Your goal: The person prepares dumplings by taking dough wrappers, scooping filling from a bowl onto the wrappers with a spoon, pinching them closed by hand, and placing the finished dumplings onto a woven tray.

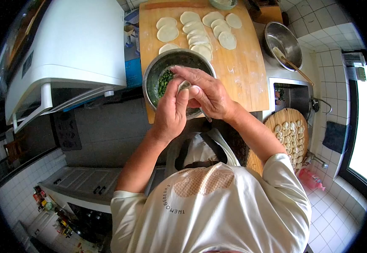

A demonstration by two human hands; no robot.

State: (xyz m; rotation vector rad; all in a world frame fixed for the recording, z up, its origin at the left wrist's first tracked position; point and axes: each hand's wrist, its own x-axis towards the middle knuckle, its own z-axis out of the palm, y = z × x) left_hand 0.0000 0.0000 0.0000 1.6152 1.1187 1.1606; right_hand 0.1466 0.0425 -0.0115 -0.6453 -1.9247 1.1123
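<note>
Both hands meet over a steel bowl (150, 80) of chopped green filling (165, 82). Between their fingers is a small piece of pale dough (184, 85), mostly covered. My left hand (170, 107) presses it from one side with thumb and fingers together. From the other side my right hand (211, 92) closes on it, fingers curled over the top. Part of a utensil handle (208, 118) shows at the bowl's near edge. Flat round dough wrappers (167, 33) lie on the floured wooden board (244, 67) behind the bowl, some overlapping in a row.
At the right, a steel pot (291, 42) holds a wooden-handled utensil (298, 71). A sink (297, 98) lies nearer, beside a round woven tray (272, 122) with several dumplings (291, 137). A small bowl (223, 4) stands at the board's far edge. A white appliance (78, 38) is on the left.
</note>
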